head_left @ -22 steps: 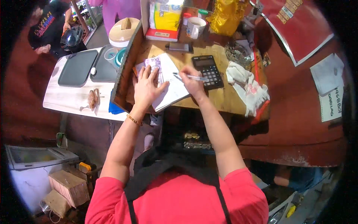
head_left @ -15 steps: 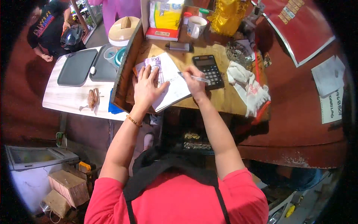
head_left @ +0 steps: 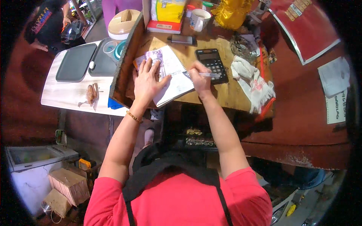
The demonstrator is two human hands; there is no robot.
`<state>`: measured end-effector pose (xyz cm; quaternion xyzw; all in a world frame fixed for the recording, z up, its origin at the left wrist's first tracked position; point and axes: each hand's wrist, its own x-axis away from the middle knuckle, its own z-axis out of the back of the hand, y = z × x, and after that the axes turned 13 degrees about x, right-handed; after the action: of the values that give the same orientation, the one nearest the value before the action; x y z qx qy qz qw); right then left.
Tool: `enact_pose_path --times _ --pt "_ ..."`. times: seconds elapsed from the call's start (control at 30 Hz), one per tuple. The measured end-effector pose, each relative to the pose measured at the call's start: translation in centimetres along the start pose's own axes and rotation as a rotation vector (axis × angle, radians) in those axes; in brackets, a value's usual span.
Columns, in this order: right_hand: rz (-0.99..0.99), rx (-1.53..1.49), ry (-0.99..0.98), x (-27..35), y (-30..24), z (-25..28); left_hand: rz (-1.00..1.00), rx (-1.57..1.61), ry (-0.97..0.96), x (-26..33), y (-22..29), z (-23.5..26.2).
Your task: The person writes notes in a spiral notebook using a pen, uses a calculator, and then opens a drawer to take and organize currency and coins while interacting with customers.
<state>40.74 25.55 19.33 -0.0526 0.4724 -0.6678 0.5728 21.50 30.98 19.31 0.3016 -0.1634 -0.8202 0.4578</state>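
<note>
A white spiral notebook (head_left: 179,86) lies open and slanted on the wooden desk. Across its upper left part lie purple banknotes (head_left: 155,56). My left hand (head_left: 147,83) rests flat over the banknotes and the page, fingers apart, covering part of both. In my right hand (head_left: 200,78) is a clear pen (head_left: 212,75), pinched by the fingers, its point at the written lines by the page's right edge. A black calculator (head_left: 211,60) sits just beyond that hand, and the pen's rear end overlaps its keys in view.
A raised wooden board (head_left: 126,62) borders the desk's left side. Beyond it stands a pale table (head_left: 56,92) with grey trays (head_left: 77,62). A mug (head_left: 199,20), a dark stapler-like object (head_left: 182,39) and a white cloth (head_left: 249,83) surround the calculator. Another person (head_left: 49,22) stands at far left.
The whole view has shifted slightly. My right hand has edged a little rightward with the pen, which now lies more level. My left hand stays on the banknotes.
</note>
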Motion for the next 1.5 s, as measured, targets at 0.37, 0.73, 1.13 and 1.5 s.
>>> enact_pose_path --times 0.37,0.73,1.13,1.5 --pt "0.469 0.716 -0.085 -5.6 2.2 0.4 -0.145 0.579 0.278 1.8 -4.3 1.6" --pt "-0.025 0.76 -0.261 -6.1 -5.4 -8.6 -0.146 0.376 0.218 1.0 -2.9 2.3" --pt "-0.104 0.167 -0.128 -5.2 -2.7 -9.9 -0.161 0.529 0.234 2.4 -2.4 1.1" --pt "-0.197 0.107 0.028 -6.5 -2.3 -8.6 -0.148 0.352 0.117 2.9 -1.5 0.1"
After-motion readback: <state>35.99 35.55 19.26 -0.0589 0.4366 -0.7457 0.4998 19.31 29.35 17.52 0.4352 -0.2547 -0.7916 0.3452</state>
